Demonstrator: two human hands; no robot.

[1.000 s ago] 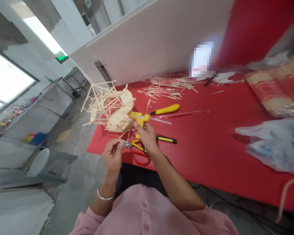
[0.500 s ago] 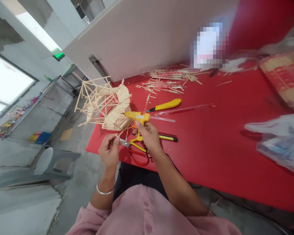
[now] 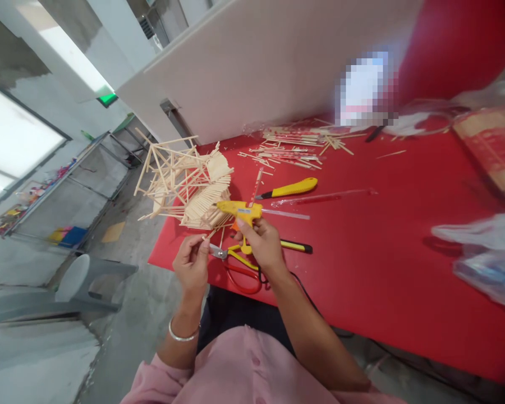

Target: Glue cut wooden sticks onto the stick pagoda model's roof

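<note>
My right hand [image 3: 266, 247] is wrapped round a yellow hot glue gun [image 3: 244, 210], its nozzle pointing left at a model built of thin wooden sticks [image 3: 206, 206]. A clear glue stick [image 3: 288, 214] protrudes from the gun's back. My left hand [image 3: 191, 262] is closed in a pinch on a thin wooden stick [image 3: 204, 238], mostly hidden by the fingers, just in front of the model. Between and below my hands lie scissors [image 3: 244, 287] with red and yellow handles, their blades close to my left fingertips.
Behind the gun lie a yellow craft knife [image 3: 295, 187] and bundles of sticks [image 3: 292, 136] in wrappers. A yellow-black tool [image 3: 297, 246] is right of my right hand. Plastic bags [image 3: 483, 252] sit on the red table [image 3: 374, 280] at right. A pale panel [image 3: 252, 73] stands behind.
The whole view has shifted slightly, so everything sits a little lower and to the right. Both hands keep their holds, and the glue gun stays close to the stick model.
</note>
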